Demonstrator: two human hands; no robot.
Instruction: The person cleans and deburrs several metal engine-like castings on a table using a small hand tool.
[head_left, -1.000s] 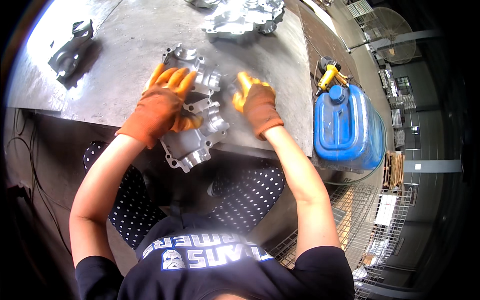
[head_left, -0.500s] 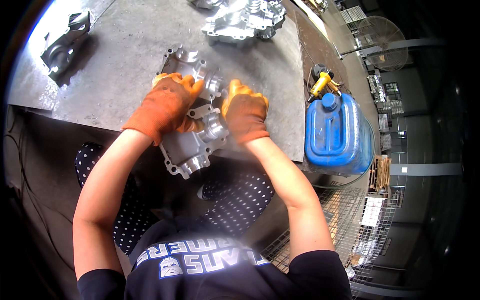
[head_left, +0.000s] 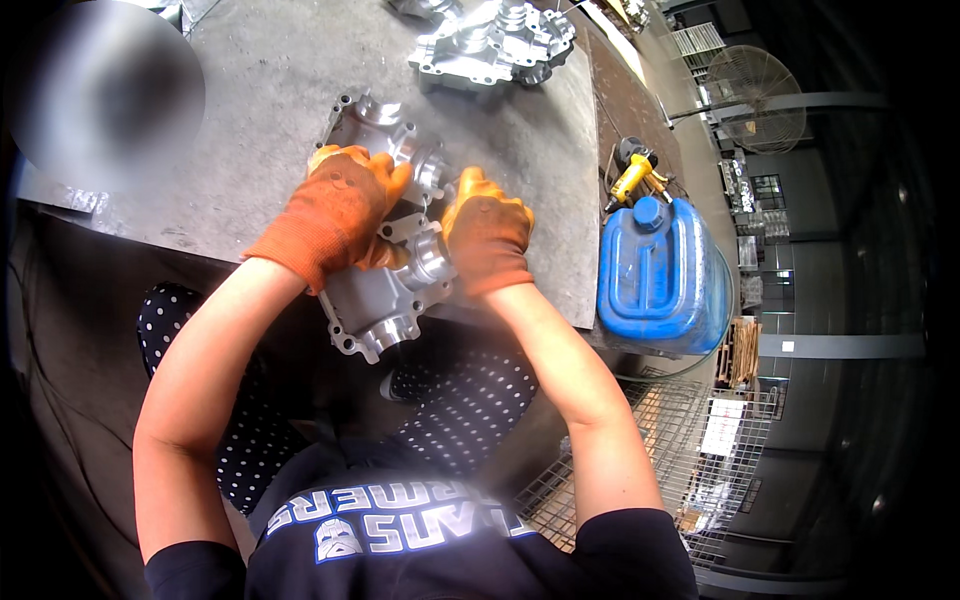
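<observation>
A silver metal casting (head_left: 365,295) with round bores and bolt holes lies at the near edge of the metal tabletop (head_left: 250,110), its near end jutting past that edge. My left hand (head_left: 335,205), in an orange work glove, is closed around its middle, with the thumb toward the near half. At the casting's right side is my right hand (head_left: 490,235), also gloved in orange. Its fingers are curled in, and anything inside them is hidden from view. The casting's surface shows between the two hands.
Several similar castings (head_left: 470,65) are grouped at the back. To the right stand a blue jerrycan (head_left: 660,290) and a yellow hand tool (head_left: 632,180). Farther off are a large fan (head_left: 755,100) and a wire mesh cage (head_left: 620,470). A blurred round patch covers the upper left.
Both hands keep nearly the same place on the casting. The view has shifted slightly, and a blurred patch now covers the dark metal part at the upper left.
</observation>
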